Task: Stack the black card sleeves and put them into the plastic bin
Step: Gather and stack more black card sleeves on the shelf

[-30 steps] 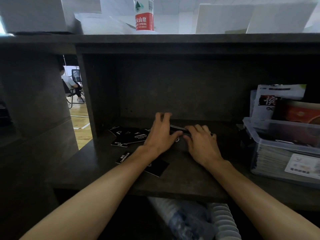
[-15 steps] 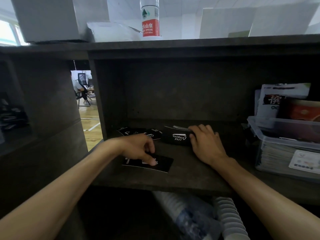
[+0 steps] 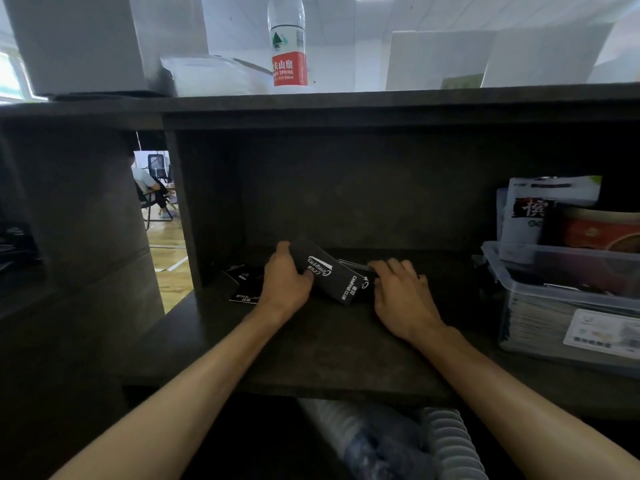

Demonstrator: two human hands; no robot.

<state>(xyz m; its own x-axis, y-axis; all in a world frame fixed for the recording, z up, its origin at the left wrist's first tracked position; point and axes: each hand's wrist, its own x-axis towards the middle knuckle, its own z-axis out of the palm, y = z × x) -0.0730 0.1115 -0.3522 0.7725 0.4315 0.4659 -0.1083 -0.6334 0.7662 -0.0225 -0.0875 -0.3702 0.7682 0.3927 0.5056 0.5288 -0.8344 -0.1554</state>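
Note:
My left hand [image 3: 286,284] grips a black card sleeve [image 3: 329,273] with white lettering, tilted above the shelf and reaching toward the stack. My right hand [image 3: 401,294] rests with curled fingers on the small stack of black sleeves [image 3: 356,266], most of which it hides. More loose black sleeves [image 3: 244,285] lie on the dark shelf [image 3: 311,348] left of my left hand. The clear plastic bin [image 3: 561,306] stands at the right end of the shelf, holding stacked cards and packets.
The shelf sits in a dark wooden cubby with a wall on the left [image 3: 187,216] and a top board above. A water bottle [image 3: 288,43] and white boxes stand on top. Stacked paper cups [image 3: 446,441] lie below the shelf edge.
My left hand picked the sleeve off the front of the shelf and carried it up and right toward the stack. My right hand stayed on the stack.

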